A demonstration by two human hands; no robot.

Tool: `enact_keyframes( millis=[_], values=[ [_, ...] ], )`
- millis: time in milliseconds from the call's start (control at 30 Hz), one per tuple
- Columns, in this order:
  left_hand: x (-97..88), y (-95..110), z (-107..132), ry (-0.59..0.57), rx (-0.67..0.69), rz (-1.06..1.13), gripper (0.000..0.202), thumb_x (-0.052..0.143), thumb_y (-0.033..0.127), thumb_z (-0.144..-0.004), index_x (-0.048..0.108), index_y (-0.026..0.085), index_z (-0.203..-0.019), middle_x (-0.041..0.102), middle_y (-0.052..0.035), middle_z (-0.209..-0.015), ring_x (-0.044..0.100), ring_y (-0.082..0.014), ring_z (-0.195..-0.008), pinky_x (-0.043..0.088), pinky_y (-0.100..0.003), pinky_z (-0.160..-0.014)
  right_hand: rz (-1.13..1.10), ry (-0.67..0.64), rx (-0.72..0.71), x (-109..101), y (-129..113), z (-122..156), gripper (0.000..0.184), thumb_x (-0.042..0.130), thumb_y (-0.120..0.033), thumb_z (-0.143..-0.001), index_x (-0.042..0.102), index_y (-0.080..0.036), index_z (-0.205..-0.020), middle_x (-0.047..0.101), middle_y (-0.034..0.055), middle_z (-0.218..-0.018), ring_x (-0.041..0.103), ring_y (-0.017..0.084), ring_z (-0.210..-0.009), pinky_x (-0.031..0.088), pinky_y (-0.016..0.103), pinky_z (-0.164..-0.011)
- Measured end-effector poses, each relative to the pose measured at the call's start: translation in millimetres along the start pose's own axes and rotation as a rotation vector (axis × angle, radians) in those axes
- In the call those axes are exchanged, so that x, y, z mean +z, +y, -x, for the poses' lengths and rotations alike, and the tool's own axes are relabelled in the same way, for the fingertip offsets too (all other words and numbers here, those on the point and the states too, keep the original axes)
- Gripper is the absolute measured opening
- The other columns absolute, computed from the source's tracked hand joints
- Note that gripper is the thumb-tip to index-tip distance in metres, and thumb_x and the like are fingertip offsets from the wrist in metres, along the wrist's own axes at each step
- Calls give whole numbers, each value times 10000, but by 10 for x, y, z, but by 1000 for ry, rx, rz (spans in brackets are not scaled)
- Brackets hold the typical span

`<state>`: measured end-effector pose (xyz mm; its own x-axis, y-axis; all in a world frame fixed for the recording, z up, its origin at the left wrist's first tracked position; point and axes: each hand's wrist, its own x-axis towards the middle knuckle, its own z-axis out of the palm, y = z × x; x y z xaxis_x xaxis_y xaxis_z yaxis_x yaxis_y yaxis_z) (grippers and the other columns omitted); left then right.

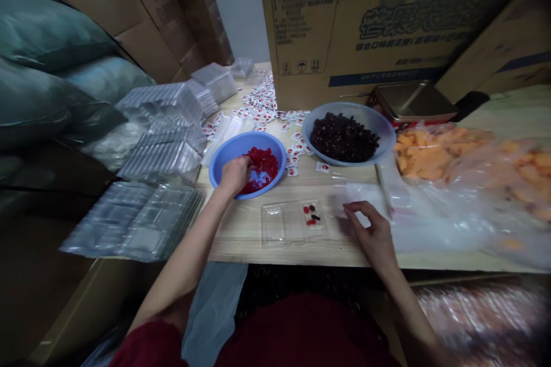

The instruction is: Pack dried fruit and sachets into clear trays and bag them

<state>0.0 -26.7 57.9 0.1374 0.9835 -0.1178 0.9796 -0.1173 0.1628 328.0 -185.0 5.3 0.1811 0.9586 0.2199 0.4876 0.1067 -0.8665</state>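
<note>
My left hand (236,176) reaches into a blue bowl (214,167), its fingers closed among small red pieces (267,161) that look like dried fruit. The fingertips are partly hidden. Thumb and forefinger of my right hand (373,235) are pinched together above the table; whether something thin and clear is between them I cannot make out. Between my hands lies an opened clear plastic box (274,225). Its right half holds a few red pieces (310,222) and dark pieces (315,217); the left half shows none.
A pale bowl (306,129) of dark dried fruit (344,137) stands behind, near a scale (415,102). Small printed sachets (262,97) are scattered at the back. Stacked clear boxes (161,152) line the left; bagged orange pieces (434,152) lie right. A large carton (310,28) blocks the back.
</note>
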Motion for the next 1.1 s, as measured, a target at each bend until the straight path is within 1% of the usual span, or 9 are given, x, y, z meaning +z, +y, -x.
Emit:
enact_keyframes(
  millis=[100, 200, 300, 400, 567, 733, 867, 967, 1100],
  values=[
    [71, 408, 544, 210, 284, 238, 239, 495, 338, -965, 666, 184, -1030, 685, -98, -1071, 610, -232, -1052, 459, -348, -935, -38, -37, 58, 21, 61, 304, 183, 577, -367, -939, 682, -216, -939, 663, 61, -957, 618, 228, -949, 474, 369, -871],
    [422, 975, 1058, 68, 523, 334, 210, 528, 323, -952, 679, 185, -906, 669, -84, -973, 608, -216, -980, 485, -334, -882, -89, -93, 59, 125, 89, 521, 184, 573, -363, -945, 685, -221, -982, 640, 72, -999, 608, 226, -985, 480, 364, -877],
    [813, 1352, 1286, -22, 515, 275, 122, 583, 246, -914, 653, 152, -878, 662, -116, -1005, 604, -244, -1018, 481, -379, -925, -101, -134, 13, 269, 141, 612, 195, 565, -345, -952, 696, -226, -1035, 605, 85, -1043, 589, 227, -1020, 488, 374, -888],
    [1014, 1424, 1292, -18, 434, 300, 97, 600, 239, -905, 628, 151, -934, 658, -118, -1041, 612, -238, -1000, 489, -374, -900, -52, -163, -45, 362, 226, 625, 198, 551, -320, -957, 710, -224, -1025, 590, 89, -1034, 572, 235, -1016, 483, 403, -904],
    [1038, 1341, 1265, -3, 462, 334, 183, 492, 196, -952, 626, 166, -831, 655, -81, -925, 617, -196, -882, 489, -322, -820, 39, -162, -103, 388, 304, 691, 204, 547, -289, -953, 719, -226, -1041, 602, 94, -1014, 560, 252, -1010, 480, 435, -918],
    [930, 1229, 908, 88, 467, 341, 224, 429, 189, -974, 651, 176, -945, 670, -74, -947, 623, -180, -920, 488, -293, -855, 47, -113, -117, 315, 345, 546, 202, 538, -288, -950, 707, -225, -1041, 608, 105, -1048, 585, 246, -1011, 511, 400, -888],
    [840, 1176, 245, 118, 246, -8, 376, 406, 47, -904, 552, 53, -1250, 600, -221, -1238, 590, -241, -1138, 472, -336, -941, 157, -50, -191, 347, 394, -129, 236, 498, -256, -951, 700, -202, -1060, 648, 116, -1081, 597, 247, -1047, 501, 403, -941],
    [842, 1237, -169, 34, 221, -147, 450, 369, -36, -851, 497, -81, -1280, 535, -350, -1286, 567, -315, -1203, 469, -401, -950, 474, -132, -218, 568, 408, -751, 352, 443, -143, -933, 648, -146, -1219, 612, 149, -1288, 536, 253, -1204, 439, 404, -1036],
    [793, 1313, -350, -52, 311, -181, 384, 393, -39, -836, 579, -72, -1171, 609, -342, -1169, 604, -337, -1145, 476, -433, -934, 806, -261, -202, 951, 376, -1253, 431, 393, -19, -901, 586, -46, -1285, 609, 221, -1273, 532, 271, -1172, 427, 392, -999]
  ],
)
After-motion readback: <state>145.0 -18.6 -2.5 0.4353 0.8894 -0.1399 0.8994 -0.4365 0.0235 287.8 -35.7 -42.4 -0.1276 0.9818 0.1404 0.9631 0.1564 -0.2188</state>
